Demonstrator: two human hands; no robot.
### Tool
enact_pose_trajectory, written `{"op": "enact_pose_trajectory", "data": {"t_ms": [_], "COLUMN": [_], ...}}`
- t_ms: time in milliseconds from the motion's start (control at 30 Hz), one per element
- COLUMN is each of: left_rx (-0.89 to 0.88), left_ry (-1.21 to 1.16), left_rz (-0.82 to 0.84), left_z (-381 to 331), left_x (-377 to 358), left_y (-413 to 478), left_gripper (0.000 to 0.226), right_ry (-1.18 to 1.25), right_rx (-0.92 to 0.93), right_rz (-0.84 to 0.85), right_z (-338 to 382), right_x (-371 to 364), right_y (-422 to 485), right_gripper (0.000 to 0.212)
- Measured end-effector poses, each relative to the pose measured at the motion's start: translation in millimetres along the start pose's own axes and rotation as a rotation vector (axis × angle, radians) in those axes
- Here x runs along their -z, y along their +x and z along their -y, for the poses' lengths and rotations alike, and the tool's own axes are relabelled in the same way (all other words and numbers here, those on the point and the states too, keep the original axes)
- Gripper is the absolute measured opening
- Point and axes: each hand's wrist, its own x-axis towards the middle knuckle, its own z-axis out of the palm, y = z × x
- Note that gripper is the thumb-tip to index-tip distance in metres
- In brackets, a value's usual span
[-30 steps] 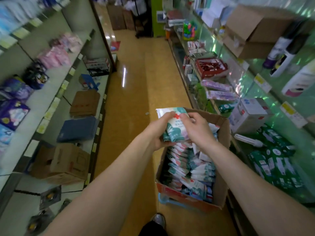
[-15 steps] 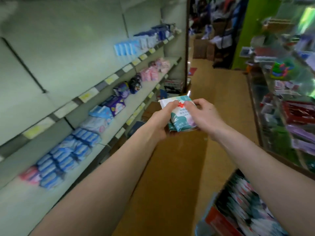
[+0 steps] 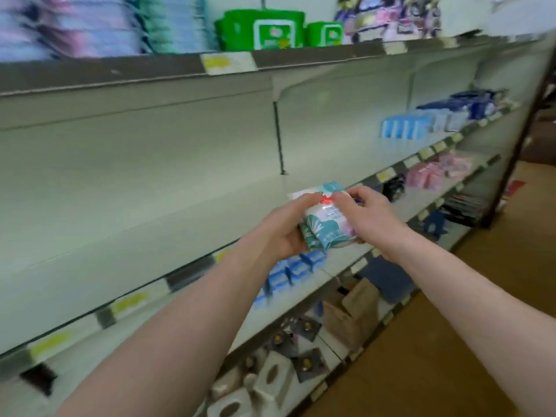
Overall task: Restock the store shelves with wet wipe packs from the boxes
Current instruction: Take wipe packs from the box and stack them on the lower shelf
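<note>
Teal-and-white soft-film wet wipe pack [image 3: 323,228] clasped at opposite sides by left hand [image 3: 284,233] and right hand [image 3: 368,219]. Probably light, squashy, slick: support underneath.

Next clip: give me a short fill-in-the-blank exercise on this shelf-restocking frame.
1. The left hand and right hand together grip teal-and-white ____.
2. The large packs on the top shelf are bright ____.
3. The small packs just under the hands are ____.
4. The cardboard box sits on a shelf ____ the hands.
Missing: wet wipe packs; green; blue; below.
</note>
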Motion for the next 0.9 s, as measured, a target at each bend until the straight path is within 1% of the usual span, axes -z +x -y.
{"op": "enact_pose_trajectory", "data": {"t_ms": [33, 67, 133, 267, 333, 400, 500, 567, 667, 767, 833, 900], "left_rx": [-0.011, -0.020, -0.037, -0.062, -0.103, -0.129, -0.150, -0.161, -0.172, -0.154, -0.119, -0.071], "left_ry": [-0.016, -0.035, -0.052, 0.030, 0.008, -0.070, -0.225, -0.299, -0.334, -0.340, -0.338, -0.277], "left_rz": [-0.034, -0.074, -0.139, -0.208, -0.281, -0.371, -0.509, -0.579, -0.651, -0.732, -0.794, -0.839], "left_z": [-7, -13, -24, -36, -38, -38, -35, -33, -29, -29, -25, -21], "left_x": [21, 42, 84, 153, 178, 202, 240, 262, 288, 313, 334, 353], "left_y": [-4, -9, -20, -33, -39, -44, -49, -53, -59, -65, -71, -79], "left_gripper": [0.030, 0.029, 0.019, 0.012, 0.012, 0.010, 0.008, 0.004, 0.006, 0.008, 0.014, 0.024], "right_ry": [-0.004, -0.001, 0.014, 0.065, 0.113, 0.207, 0.277, 0.285, 0.297, 0.239, 0.193, 0.174], "right_rx": [0.011, 0.019, 0.029, -0.005, -0.065, -0.156, -0.296, -0.350, -0.320, -0.245, -0.210, -0.199], "right_rz": [0.029, 0.069, 0.166, 0.327, 0.364, 0.422, 0.593, 0.714, 0.858, 0.921, 0.948, 0.966], "right_z": [9, 16, 31, 53, 60, 64, 67, 68, 74, 84, 89, 93], "right_x": [-17, -34, -63, -119, -146, -172, -209, -234, -272, -308, -332, -355], "right_y": [2, 4, 7, 11, 16, 23, 34, 39, 46, 55, 60, 65], "right_gripper": [0.028, 0.027, 0.024, 0.023, 0.026, 0.032, 0.032, 0.030, 0.023, 0.015, 0.017, 0.026]}}
